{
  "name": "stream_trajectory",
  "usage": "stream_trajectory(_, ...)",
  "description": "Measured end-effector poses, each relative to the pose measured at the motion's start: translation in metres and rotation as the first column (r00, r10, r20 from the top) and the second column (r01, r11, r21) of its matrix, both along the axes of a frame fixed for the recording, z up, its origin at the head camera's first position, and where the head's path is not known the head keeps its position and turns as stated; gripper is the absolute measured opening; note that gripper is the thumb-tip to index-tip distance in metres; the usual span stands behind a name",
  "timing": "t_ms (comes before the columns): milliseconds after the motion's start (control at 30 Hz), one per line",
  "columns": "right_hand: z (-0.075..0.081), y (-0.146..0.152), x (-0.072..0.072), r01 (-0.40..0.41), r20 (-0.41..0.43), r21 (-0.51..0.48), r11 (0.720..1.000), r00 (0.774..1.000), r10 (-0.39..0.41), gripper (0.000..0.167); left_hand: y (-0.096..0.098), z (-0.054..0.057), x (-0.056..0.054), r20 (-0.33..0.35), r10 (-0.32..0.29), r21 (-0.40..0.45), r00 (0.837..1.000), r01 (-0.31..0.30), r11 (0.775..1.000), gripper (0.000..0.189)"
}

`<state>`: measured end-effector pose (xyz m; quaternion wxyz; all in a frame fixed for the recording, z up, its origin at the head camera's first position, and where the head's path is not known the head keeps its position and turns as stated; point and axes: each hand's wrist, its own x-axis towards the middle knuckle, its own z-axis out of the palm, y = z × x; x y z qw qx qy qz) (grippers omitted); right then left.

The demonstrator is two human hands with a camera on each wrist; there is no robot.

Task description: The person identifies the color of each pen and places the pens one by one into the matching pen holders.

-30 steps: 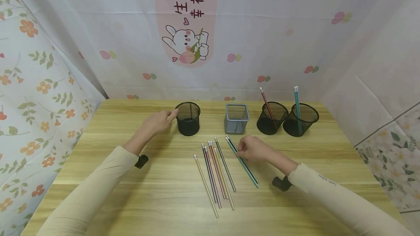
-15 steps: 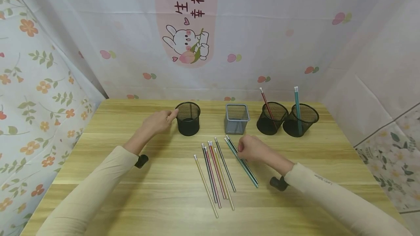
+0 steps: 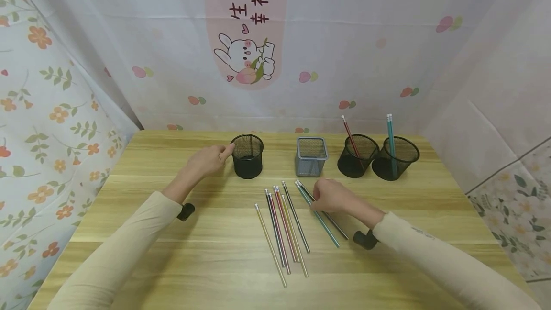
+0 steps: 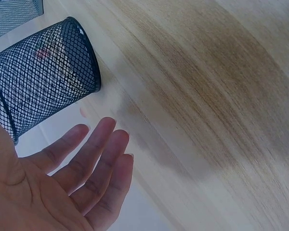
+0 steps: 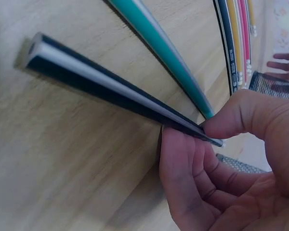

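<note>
My right hand (image 3: 333,196) pinches a black pencil (image 5: 106,91) between thumb and fingertips; the pencil lies low over the table. Close beside it lies a teal pencil (image 5: 159,45), and the two spread apart toward their near ends. My left hand (image 3: 205,160) is at the left side of a round black mesh pencil cup (image 3: 247,159), a fingertip or thumb at its rim. In the left wrist view the four fingers (image 4: 98,154) are loosely extended and stand apart from the cup (image 4: 43,77). The left thumb is mostly out of sight there.
Several loose pencils, including a yellow pencil (image 3: 270,245) and a dark pencil (image 3: 296,216), lie mid-table. A grey square mesh cup (image 3: 311,164) stands behind them. Two more black cups at right hold a red pencil (image 3: 350,135) and teal pencils (image 3: 391,138). A curtain (image 3: 172,85) hangs behind.
The black pencil's near end has swung right, away from the teal pencil, as the right hand came to pinch it. My left hand and the cups have stayed put.
</note>
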<state>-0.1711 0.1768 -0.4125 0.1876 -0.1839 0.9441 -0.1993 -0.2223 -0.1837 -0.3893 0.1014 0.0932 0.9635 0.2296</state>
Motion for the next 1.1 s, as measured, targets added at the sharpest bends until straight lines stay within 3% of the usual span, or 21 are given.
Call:
stream_trajectory(100, 0.0, 0.005, 0.0, 0.004, 0.011, -0.014, 1.0, 1.0, -0.004, 0.019, 0.001, 0.001, 0.0, 0.002, 0.001, -0.004, 1.0, -0.001, 1.0, 0.07)
stream_trajectory(533, 0.01, 0.03, 0.006, 0.009, 0.057, -0.119, 0.993, 0.998, -0.002, 0.015, 0.001, 0.0, 0.0, 0.0, 0.0, -0.002, 1.0, 0.0, 1.0, 0.072)
stream_trajectory(767, 0.021, 0.037, 0.009, -0.063, -0.027, -0.191, 0.98, 0.998, 0.059, 0.015, 0.002, 0.001, 0.0, -0.001, -0.003, -0.003, 1.0, 0.003, 1.0, 0.073)
stream_trajectory(1100, 0.034, 0.048, 0.011, -0.114, -0.118, -0.252, 0.961, 0.989, 0.086, 0.013, 0.0, -0.001, 0.0, 0.003, 0.006, -0.012, 1.0, -0.006, 1.0, 0.075)
